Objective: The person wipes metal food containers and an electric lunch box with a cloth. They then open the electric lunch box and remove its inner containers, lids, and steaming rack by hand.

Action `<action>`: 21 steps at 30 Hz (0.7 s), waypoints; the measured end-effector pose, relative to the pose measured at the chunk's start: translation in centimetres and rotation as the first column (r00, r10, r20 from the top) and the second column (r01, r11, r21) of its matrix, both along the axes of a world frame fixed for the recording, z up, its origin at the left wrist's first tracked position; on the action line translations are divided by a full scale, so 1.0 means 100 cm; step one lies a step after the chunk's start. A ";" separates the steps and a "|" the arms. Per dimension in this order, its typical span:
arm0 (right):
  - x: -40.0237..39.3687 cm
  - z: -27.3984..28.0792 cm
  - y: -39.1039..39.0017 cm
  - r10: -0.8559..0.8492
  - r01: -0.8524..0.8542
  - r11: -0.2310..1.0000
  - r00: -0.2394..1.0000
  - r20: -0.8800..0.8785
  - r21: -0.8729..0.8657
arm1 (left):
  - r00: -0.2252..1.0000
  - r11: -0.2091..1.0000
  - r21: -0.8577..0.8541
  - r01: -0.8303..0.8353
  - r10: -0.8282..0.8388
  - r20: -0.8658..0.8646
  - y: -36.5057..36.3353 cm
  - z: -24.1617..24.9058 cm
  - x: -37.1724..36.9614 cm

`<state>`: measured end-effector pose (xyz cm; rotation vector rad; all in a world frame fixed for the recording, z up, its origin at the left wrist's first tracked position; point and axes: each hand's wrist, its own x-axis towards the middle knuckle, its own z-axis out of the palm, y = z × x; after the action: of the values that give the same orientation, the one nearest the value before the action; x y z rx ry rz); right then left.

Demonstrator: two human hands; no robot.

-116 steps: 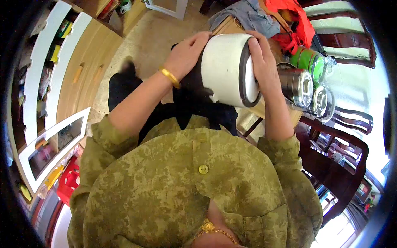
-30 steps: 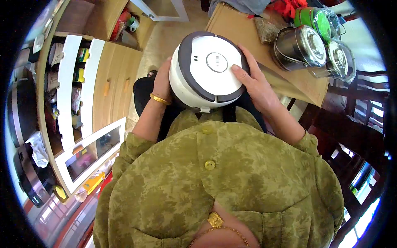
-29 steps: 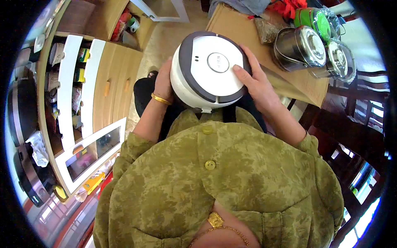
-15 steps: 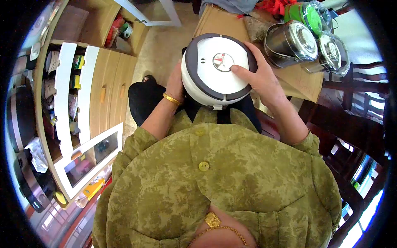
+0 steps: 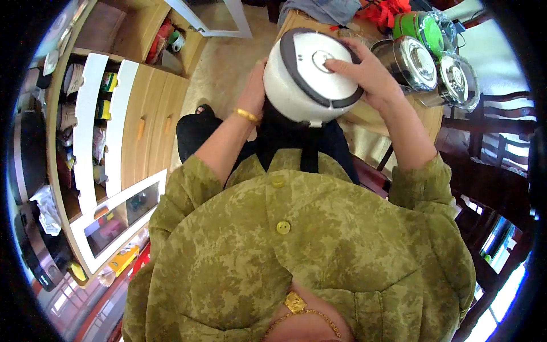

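Note:
Both of my hands hold a white rice cooker [image 5: 296,91] with a dark grey band round its lid, above my lap and near the table edge. My left hand [image 5: 254,90] presses against its left side, the fingertips hidden behind it. My right hand [image 5: 370,74] grips the right side of the lid rim, its thumb resting on the round centre disc [image 5: 322,59]. The lid looks closed, and the cooker is tilted with its near side showing.
Lidded metal pots [image 5: 415,64] and a green container [image 5: 424,27] in clear plastic stand on a wooden table [image 5: 424,117] at the right. A dark wooden chair [image 5: 484,171] is nearby. Along the left runs a cabinet [image 5: 151,125] with a glass door [image 5: 219,17] ajar.
The rice cooker has moved forward and to the right, nearer the table, and tilted so more of its white side shows. Both hands moved with it, keeping their hold.

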<state>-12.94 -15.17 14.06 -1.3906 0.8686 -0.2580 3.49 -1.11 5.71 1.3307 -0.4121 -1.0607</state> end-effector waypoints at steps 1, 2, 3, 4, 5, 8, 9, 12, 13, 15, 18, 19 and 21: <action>0.003 0.004 -0.003 -0.017 0.021 0.996 0.998 0.054 -0.083 | 0.998 1.000 0.021 0.000 -0.001 0.066 -0.010 0.010 0.002; 0.005 0.012 -0.003 -0.090 0.091 0.996 0.992 0.086 -0.007 | 0.996 1.000 -0.028 0.000 0.003 0.085 -0.024 0.009 0.005; 0.006 0.010 -0.010 -0.094 0.099 0.993 0.993 0.077 -0.068 | 1.000 1.000 0.028 -0.012 0.011 0.028 -0.037 0.022 0.005; 0.008 0.004 -0.020 -0.100 0.108 0.986 0.993 0.067 -0.129 | 0.999 0.996 0.085 -0.019 0.021 -0.028 -0.048 0.035 0.005; 0.010 0.001 -0.027 -0.105 0.113 0.984 0.992 0.064 -0.136 | 0.999 0.997 0.078 -0.013 0.016 -0.032 -0.059 0.029 0.008; 0.016 -0.012 -0.042 -0.199 0.205 0.967 0.978 0.059 -0.151 | 0.994 0.986 0.159 -0.047 0.062 -0.086 -0.092 0.007 0.018; 0.016 -0.018 -0.045 -0.214 0.221 0.963 0.975 0.057 -0.154 | 0.997 0.984 0.178 -0.027 0.040 -0.069 -0.097 0.005 0.020; 0.020 -0.035 -0.054 -0.257 0.265 0.951 0.964 0.071 -0.159 | 0.993 0.987 0.164 -0.008 0.027 -0.114 -0.115 -0.020 0.032; 0.022 -0.035 -0.056 -0.258 0.261 0.951 0.965 0.041 -0.167 | 0.991 0.989 0.150 0.005 0.015 -0.134 -0.117 -0.023 0.035; 0.023 -0.025 -0.055 -0.244 0.231 0.958 0.968 -0.057 -0.170 | 0.988 0.989 0.143 0.024 -0.001 -0.154 -0.119 -0.030 0.039; 0.024 -0.032 -0.064 -0.202 0.189 0.968 0.977 -0.065 -0.164 | 0.978 0.991 0.126 0.047 -0.020 -0.207 -0.118 -0.031 0.037; 0.024 -0.031 -0.066 -0.206 0.192 0.968 0.976 -0.069 -0.163 | 0.975 0.996 0.073 0.049 -0.032 -0.219 -0.112 -0.014 0.029; 0.026 -0.026 -0.071 -0.164 0.130 0.977 0.964 -0.211 -0.168 | 0.972 0.999 0.021 0.048 -0.042 -0.229 -0.110 0.000 0.024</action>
<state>-10.32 -22.25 11.47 -1.5191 1.1620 -0.2901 5.90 -12.11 5.72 1.2102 -0.2575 -1.2462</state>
